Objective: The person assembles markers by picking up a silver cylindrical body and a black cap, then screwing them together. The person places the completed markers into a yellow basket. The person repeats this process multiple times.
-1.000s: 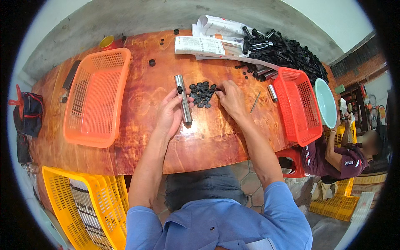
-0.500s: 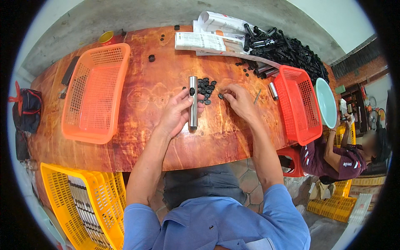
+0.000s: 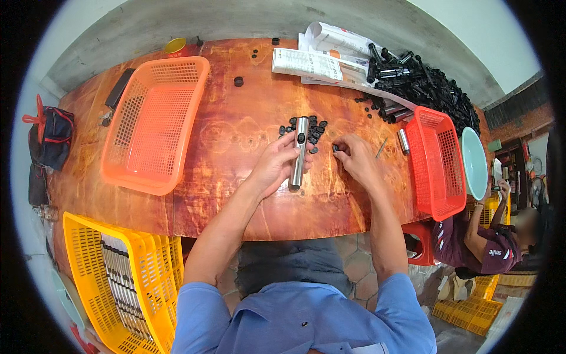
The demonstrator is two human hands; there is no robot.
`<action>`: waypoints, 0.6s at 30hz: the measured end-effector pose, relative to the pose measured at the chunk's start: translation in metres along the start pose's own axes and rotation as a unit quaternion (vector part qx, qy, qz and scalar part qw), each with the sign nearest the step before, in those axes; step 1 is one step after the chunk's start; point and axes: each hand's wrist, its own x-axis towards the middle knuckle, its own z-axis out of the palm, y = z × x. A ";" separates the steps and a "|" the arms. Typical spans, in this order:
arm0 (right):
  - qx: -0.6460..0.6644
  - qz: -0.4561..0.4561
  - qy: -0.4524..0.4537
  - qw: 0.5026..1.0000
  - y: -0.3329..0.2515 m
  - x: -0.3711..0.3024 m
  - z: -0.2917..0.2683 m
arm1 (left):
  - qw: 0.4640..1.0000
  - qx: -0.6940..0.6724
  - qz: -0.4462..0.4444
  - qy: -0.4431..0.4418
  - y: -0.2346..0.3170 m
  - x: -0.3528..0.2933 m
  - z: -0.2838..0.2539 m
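left hand [image 3: 276, 162]: fingers clamped on upright silver tube [image 3: 298, 152] | right hand [image 3: 355, 159]: fingertips pinched on small black cap [image 3: 335, 148]

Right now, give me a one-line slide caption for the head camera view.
Left hand holds a silver metal tube on the wooden table while right hand picks a small black cap.

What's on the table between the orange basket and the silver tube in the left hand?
Only bare wood shows in the head view between the orange basket and the silver tube that the left hand holds.
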 end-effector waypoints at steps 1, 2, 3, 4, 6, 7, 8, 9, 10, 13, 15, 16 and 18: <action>-0.007 -0.003 0.001 1.000 0.002 0.000 0.000 | 1.000 0.012 0.007 -0.007 -0.001 0.000 -0.001; -0.002 -0.004 0.009 1.000 0.001 0.000 0.001 | 1.000 0.016 0.011 -0.007 -0.002 -0.001 0.000; 0.003 -0.004 0.017 1.000 -0.001 -0.001 0.002 | 1.000 0.021 0.014 -0.006 -0.001 -0.001 0.001; 0.007 -0.004 0.025 1.000 -0.003 -0.001 0.002 | 1.000 0.025 0.018 -0.006 -0.001 -0.001 0.002; 0.003 0.008 0.018 1.000 -0.004 -0.002 0.001 | 1.000 0.023 0.015 -0.013 -0.003 -0.001 -0.001; 0.002 0.015 0.015 1.000 -0.004 -0.003 0.001 | 1.000 0.020 0.015 -0.014 -0.003 -0.001 0.000; 0.000 0.009 0.021 1.000 -0.003 -0.003 0.002 | 1.000 0.018 0.015 -0.016 -0.003 -0.001 0.001; -0.002 0.003 0.028 1.000 -0.002 -0.004 0.004 | 1.000 0.018 0.015 -0.018 -0.003 -0.001 0.000; -0.004 -0.004 0.034 0.999 0.000 -0.004 0.006 | 1.000 0.019 0.015 -0.021 -0.004 0.000 -0.001; -0.006 0.004 0.031 0.999 -0.001 -0.003 0.007 | 0.999 0.031 0.008 -0.023 -0.004 0.000 0.001; 0.033 -0.012 0.071 0.997 -0.010 -0.009 0.005 | 0.999 0.039 0.002 -0.024 -0.002 -0.001 0.003; 0.054 -0.022 0.088 0.994 -0.018 -0.010 0.004 | 0.999 0.042 0.001 -0.022 -0.002 -0.001 0.003; 0.076 -0.065 0.097 0.990 -0.040 -0.012 -0.002 | 0.999 0.049 -0.003 -0.018 -0.002 -0.004 0.006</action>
